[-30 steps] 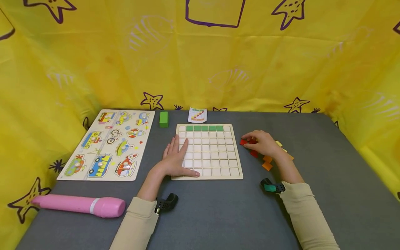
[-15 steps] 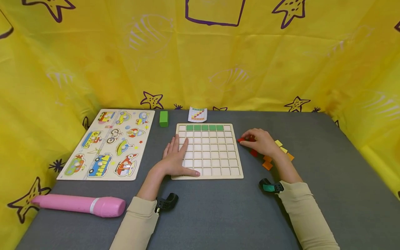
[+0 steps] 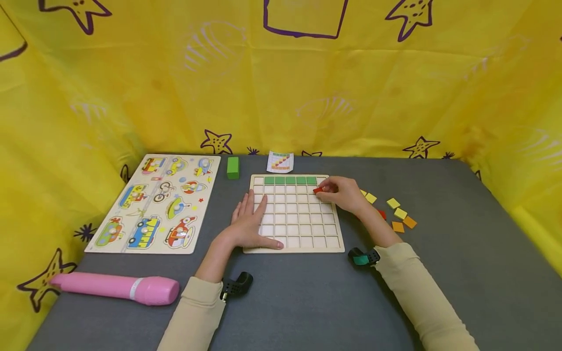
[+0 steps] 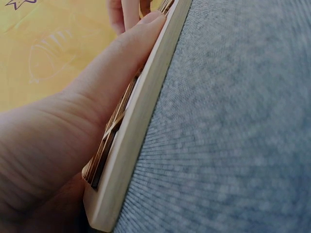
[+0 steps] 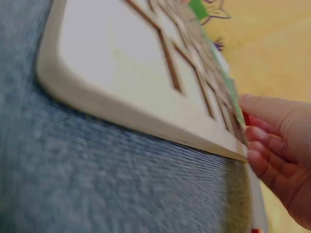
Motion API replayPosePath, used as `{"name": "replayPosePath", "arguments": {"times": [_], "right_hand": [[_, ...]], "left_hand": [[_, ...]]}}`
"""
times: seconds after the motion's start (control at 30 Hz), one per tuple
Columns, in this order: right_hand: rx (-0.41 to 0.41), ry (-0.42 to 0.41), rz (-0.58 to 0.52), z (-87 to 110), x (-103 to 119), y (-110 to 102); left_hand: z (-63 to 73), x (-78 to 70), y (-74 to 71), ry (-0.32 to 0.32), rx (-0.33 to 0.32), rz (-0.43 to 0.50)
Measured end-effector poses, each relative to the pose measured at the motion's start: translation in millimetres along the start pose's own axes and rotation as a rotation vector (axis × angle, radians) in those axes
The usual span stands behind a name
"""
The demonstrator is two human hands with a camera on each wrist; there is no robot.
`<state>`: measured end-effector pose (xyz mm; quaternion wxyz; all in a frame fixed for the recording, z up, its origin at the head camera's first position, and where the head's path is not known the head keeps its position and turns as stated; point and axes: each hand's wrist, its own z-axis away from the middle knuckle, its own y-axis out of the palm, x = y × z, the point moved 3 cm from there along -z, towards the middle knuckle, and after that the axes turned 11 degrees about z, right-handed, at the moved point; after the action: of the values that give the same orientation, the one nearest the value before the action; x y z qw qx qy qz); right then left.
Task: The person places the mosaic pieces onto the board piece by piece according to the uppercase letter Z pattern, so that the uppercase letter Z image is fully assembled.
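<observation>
Left hand [image 3: 248,231] spread wide across left side of square, pale wooden grid board [image 3: 303,249]; steadying it, I judge remotely. Right hand [image 3: 345,194] pinches small, flat red tile [image 3: 318,190] at board's upper right, contact unclear. Printed white paper card [image 3: 280,162] just beyond, likely for reference.

Head view was bright and fairly even; the yellow cloth [image 3: 281,87] carried paler sheen along its folds. I noted soft shadow on the counter [image 3: 298,312] along the inner side of my right sleeve [image 3: 426,297]. Detail on the small card [image 3: 280,162] was too tiny to make out. Left wrist view looked duller, the counter's weave softening into blur, with darkness below my left grip [image 4: 73,126]. Right wrist view was blurriest: the grid board [image 5: 107,53] smeared and washed nearly white, shadow beside my right grip [image 5: 286,145].
</observation>
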<state>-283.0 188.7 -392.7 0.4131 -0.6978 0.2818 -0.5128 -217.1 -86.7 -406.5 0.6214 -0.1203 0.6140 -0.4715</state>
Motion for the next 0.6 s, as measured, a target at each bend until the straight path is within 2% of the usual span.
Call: {"name": "replayPosePath", "arguments": {"times": [0.3,0.6], "right_hand": [[-0.002,-0.105,0.063,-8.8,9.4,7.0],[0.031,-0.109,0.037,-12.1,14.3,7.6]], "left_hand": [[-1.9,1.0,1.5,-0.003,0.006,-0.002],[-1.6,2.0,0.9,0.004,-0.006,-0.008]]}}
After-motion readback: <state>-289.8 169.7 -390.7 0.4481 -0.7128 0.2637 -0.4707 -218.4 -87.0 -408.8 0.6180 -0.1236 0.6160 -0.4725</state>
